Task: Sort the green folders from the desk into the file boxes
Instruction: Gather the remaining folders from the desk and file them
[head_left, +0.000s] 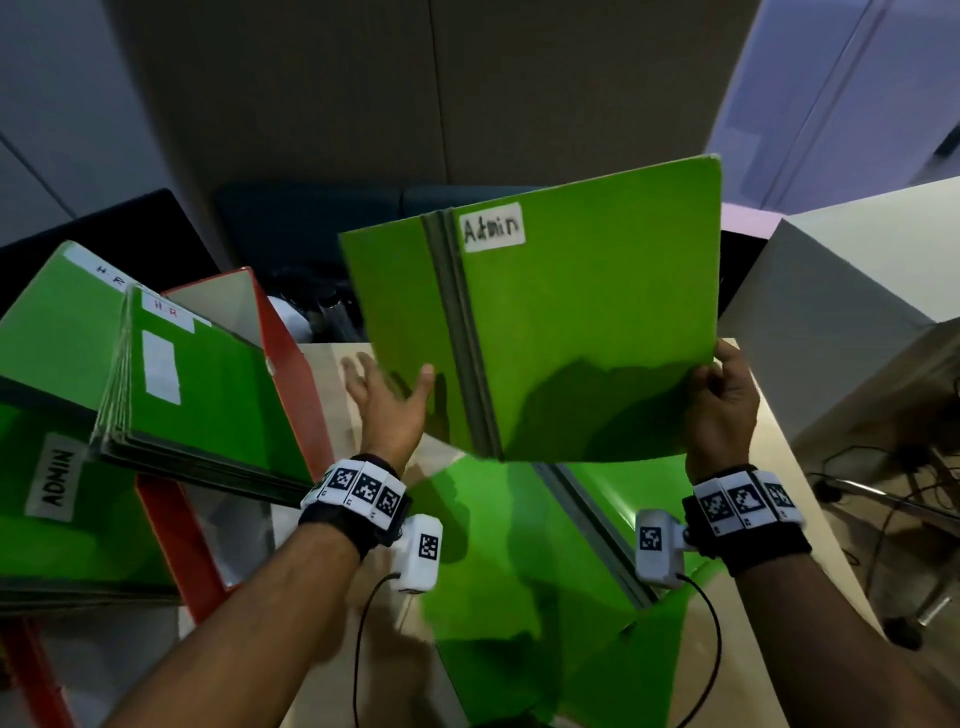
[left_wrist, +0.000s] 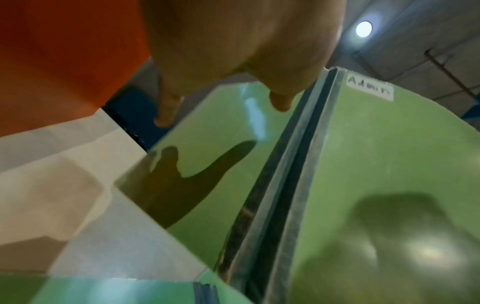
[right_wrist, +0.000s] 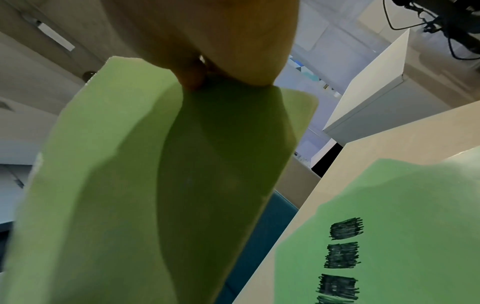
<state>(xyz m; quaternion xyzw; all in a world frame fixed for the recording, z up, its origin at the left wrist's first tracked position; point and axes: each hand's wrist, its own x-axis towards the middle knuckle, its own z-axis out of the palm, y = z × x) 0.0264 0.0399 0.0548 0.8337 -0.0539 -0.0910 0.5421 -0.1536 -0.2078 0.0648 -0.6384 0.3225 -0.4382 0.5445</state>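
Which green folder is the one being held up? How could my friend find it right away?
Start at the pale desk and look above its middle: one green folder is lifted in the air, pinched at its lower right corner by the right hand. The other folders lie flat or sit in the red file boxes; this one shows a white handwritten "Admin" label.

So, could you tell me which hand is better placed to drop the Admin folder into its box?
Probably the right hand: it already pinches the Admin folder at its corner. The left hand is open, though nearer the ADMIN box.
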